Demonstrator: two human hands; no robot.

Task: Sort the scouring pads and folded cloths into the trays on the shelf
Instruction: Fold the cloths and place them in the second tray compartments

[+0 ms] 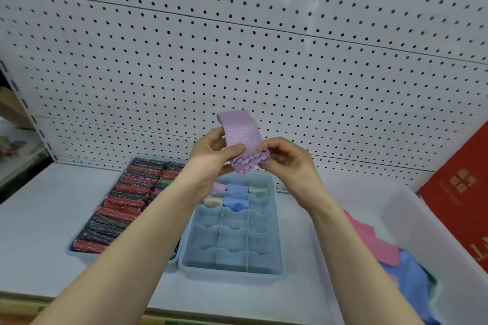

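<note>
At the lower left of the frame a tray [79,244] sits on the shelf [39,219], packed with rows of red and dark scouring pads [118,215] laid side by side, probably so that each kind keeps its own lane. Just right of it, touching or nearly so, stands a divided tray [276,232]; its far cells hold folded cloths [236,199] in blue, pale green, cream and lilac, while the near cells are bare, so I judge the sorting is early on this side. Above that tray, at mid-frame, the left hand [211,155] and right hand [286,158] both pinch a lilac cloth [241,132] by its lower, scalloped end; each grip is clamped on it, thumbs in front. The cloth stands up from the fingers, its free fold rising above both hands, likely being folded small enough for one cell. At the lower right a white bin [412,208] holds loose pink and blue cloths [375,243] awaiting their turn, and a red box [459,192] leans at the right edge.
</note>
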